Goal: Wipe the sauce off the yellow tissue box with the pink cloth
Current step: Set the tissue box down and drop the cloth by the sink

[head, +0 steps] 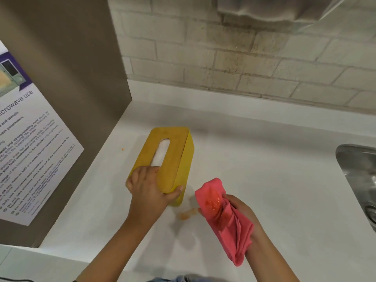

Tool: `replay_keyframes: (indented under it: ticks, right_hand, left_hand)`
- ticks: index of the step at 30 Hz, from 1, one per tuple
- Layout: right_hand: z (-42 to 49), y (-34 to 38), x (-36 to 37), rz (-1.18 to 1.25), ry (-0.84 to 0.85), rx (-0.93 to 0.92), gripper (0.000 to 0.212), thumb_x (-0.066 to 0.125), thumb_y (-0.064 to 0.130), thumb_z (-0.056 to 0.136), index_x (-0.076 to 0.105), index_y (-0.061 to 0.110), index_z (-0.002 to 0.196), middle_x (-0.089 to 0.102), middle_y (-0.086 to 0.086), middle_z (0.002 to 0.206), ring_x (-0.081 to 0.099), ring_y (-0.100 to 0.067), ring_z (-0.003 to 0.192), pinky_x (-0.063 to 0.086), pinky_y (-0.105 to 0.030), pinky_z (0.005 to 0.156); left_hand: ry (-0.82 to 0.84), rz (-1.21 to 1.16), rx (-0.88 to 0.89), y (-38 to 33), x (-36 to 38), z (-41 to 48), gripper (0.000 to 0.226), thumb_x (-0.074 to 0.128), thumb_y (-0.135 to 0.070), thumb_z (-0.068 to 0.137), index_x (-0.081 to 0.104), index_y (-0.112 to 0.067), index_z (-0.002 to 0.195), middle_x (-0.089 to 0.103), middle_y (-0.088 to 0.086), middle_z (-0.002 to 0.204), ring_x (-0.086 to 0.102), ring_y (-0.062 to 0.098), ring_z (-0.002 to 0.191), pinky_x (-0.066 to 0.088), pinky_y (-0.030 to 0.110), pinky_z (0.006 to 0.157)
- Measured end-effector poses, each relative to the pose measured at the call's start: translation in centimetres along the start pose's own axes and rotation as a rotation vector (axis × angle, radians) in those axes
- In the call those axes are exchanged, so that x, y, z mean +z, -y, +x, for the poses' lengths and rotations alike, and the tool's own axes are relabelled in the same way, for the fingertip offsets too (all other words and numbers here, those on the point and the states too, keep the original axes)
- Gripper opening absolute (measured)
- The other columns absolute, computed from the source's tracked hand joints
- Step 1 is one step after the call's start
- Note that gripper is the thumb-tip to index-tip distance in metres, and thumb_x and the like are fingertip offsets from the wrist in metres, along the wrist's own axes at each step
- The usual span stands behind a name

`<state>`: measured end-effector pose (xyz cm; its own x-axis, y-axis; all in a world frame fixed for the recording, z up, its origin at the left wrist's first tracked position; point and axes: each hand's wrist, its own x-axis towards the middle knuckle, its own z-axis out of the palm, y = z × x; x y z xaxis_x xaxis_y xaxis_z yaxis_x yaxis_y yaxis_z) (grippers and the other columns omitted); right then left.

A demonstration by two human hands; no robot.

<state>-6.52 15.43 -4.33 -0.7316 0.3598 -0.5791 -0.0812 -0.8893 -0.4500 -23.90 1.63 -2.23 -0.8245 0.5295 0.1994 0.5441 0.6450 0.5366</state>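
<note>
The yellow tissue box lies on the white counter, its wooden lid with an oval slot facing up. My left hand grips the box's near end, fingers on the lid and thumb on the right side. The pink cloth, folded and smeared with orange sauce near its top, is held in my right hand just right of the box, a short gap apart. An orange sauce smear lies on the counter between box and cloth.
A brown panel with a microwave-use notice stands on the left. A brick wall runs along the back. A steel sink sits at the right edge. A small orange speck lies left of the box.
</note>
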Motion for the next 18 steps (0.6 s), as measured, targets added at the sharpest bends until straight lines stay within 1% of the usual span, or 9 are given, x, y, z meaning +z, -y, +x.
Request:
replay_keyframes:
  ticks: [2, 5, 6, 8, 10, 11, 14, 15, 18]
  right_hand:
    - [-0.5, 0.0, 0.3, 0.012, -0.026, 0.006, 0.027, 0.059, 0.015, 0.072, 0.076, -0.005, 0.079, 0.074, -0.024, 0.085, 0.072, -0.036, 0.078, 0.060, -0.046, 0.066]
    - [-1.3, 0.3, 0.9, 0.005, -0.117, 0.023, 0.028, 0.057, 0.015, 0.075, 0.072, -0.007, 0.083, 0.069, -0.026, 0.089, 0.071, -0.037, 0.076, 0.060, -0.042, 0.065]
    - [-1.7, 0.4, 1.0, 0.024, -0.139, 0.029, 0.028, 0.055, 0.015, 0.076, 0.069, -0.008, 0.085, 0.069, -0.027, 0.087, 0.070, -0.038, 0.073, 0.060, -0.041, 0.062]
    - [-2.2, 0.4, 1.1, 0.073, -0.161, 0.033, 0.030, 0.045, 0.017, 0.087, 0.065, -0.006, 0.085, 0.071, -0.025, 0.076, 0.071, -0.036, 0.062, 0.059, -0.037, 0.051]
    - [-2.8, 0.3, 1.0, 0.116, -0.185, 0.004, 0.034, 0.040, 0.019, 0.095, 0.065, -0.004, 0.088, 0.072, -0.024, 0.076, 0.071, -0.034, 0.061, 0.058, -0.037, 0.047]
    - [-3.0, 0.3, 1.2, 0.117, -0.183, -0.006, 0.034, 0.041, 0.020, 0.097, 0.066, -0.002, 0.092, 0.073, -0.022, 0.079, 0.072, -0.032, 0.063, 0.058, -0.037, 0.051]
    - [-3.6, 0.1, 1.7, 0.127, -0.191, -0.087, 0.036, 0.038, 0.023, 0.100, 0.059, -0.001, 0.116, 0.069, -0.020, 0.102, 0.069, -0.030, 0.083, 0.054, -0.043, 0.077]
    - [-3.9, 0.1, 1.7, 0.138, -0.195, -0.121, 0.036, 0.037, 0.023, 0.100, 0.056, -0.001, 0.120, 0.068, -0.020, 0.105, 0.068, -0.030, 0.085, 0.055, -0.041, 0.077]
    - [-4.9, 0.3, 1.0, 0.145, -0.191, -0.235, 0.032, 0.038, 0.019, 0.100, 0.055, -0.002, 0.117, 0.071, -0.020, 0.097, 0.072, -0.028, 0.078, 0.060, -0.035, 0.063]
  left_hand:
    - [0.022, 0.069, -0.012, -1.2, 0.9, 0.0, 0.084, 0.077, -0.066, 0.042, 0.061, -0.008, 0.101, 0.063, 0.013, 0.100, 0.051, 0.036, 0.107, 0.033, 0.048, 0.088]
    - [0.048, 0.138, 0.001, -2.4, 1.9, -0.2, 0.086, 0.078, -0.065, 0.042, 0.061, -0.005, 0.102, 0.063, 0.016, 0.099, 0.053, 0.039, 0.106, 0.034, 0.050, 0.088]
    - [0.052, 0.145, 0.010, -2.5, 2.1, -0.3, 0.086, 0.077, -0.066, 0.044, 0.061, -0.005, 0.104, 0.063, 0.017, 0.100, 0.053, 0.039, 0.107, 0.034, 0.050, 0.088]
    - [0.068, 0.129, 0.020, -2.3, 2.0, -0.4, 0.087, 0.071, -0.069, 0.052, 0.060, -0.005, 0.109, 0.062, 0.018, 0.106, 0.050, 0.039, 0.111, 0.032, 0.051, 0.091]
    - [0.088, 0.034, 0.025, -2.1, 1.4, -0.5, 0.084, 0.058, -0.070, 0.061, 0.056, -0.009, 0.118, 0.058, 0.016, 0.117, 0.046, 0.037, 0.116, 0.030, 0.051, 0.097]
    - [0.081, -0.044, 0.026, -2.1, 0.9, -0.6, 0.080, 0.051, -0.068, 0.065, 0.053, -0.011, 0.123, 0.055, 0.015, 0.122, 0.043, 0.035, 0.118, 0.030, 0.051, 0.099]
    - [0.070, -0.248, 0.147, -2.5, -0.5, -0.9, 0.057, 0.045, -0.053, 0.078, 0.053, -0.017, 0.122, 0.051, 0.010, 0.125, 0.039, 0.026, 0.117, 0.036, 0.048, 0.098]
    - [0.082, -0.279, 0.205, -2.8, -0.8, -1.0, 0.048, 0.046, -0.047, 0.081, 0.056, -0.020, 0.118, 0.052, 0.008, 0.123, 0.039, 0.023, 0.115, 0.037, 0.044, 0.097]
    - [0.132, -0.313, 0.333, -4.6, -0.9, -1.5, 0.030, 0.053, -0.032, 0.083, 0.063, -0.023, 0.109, 0.054, 0.004, 0.118, 0.042, 0.020, 0.113, 0.031, 0.033, 0.096]
